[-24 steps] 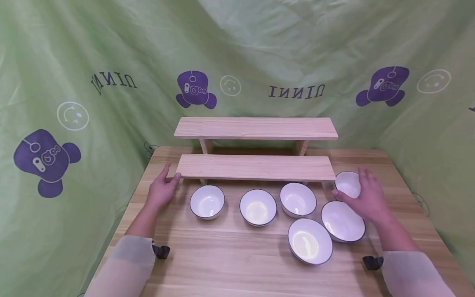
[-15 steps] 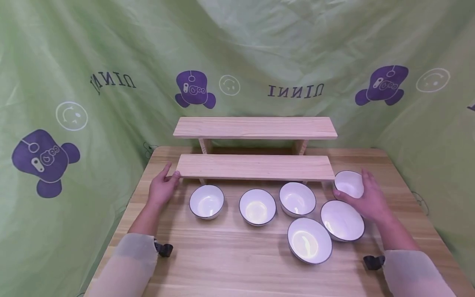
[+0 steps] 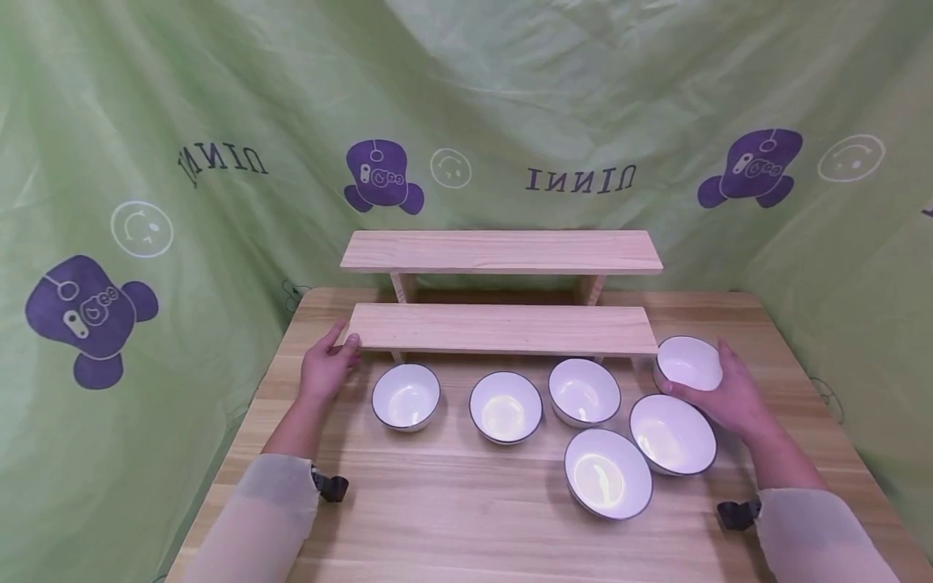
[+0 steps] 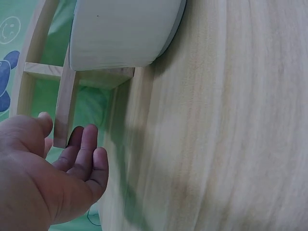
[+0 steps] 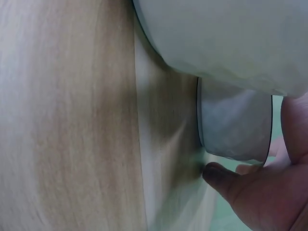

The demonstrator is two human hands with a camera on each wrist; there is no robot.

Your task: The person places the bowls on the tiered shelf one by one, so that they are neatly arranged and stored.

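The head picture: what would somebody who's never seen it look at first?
Probably the six white bowls with dark rims, standing on the wooden table in front of a two-level wooden stand. Next might come the hands: the left hand at the left end of the lower shelf, the right hand at the back-right bowl. Behind it all, big purple figures on the green cloth stand out too.

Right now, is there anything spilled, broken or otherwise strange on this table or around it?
No spill or damage shows on the white bowls or wooden shelf. Only the lettering on the green curtain looks odd: it appears mirrored.
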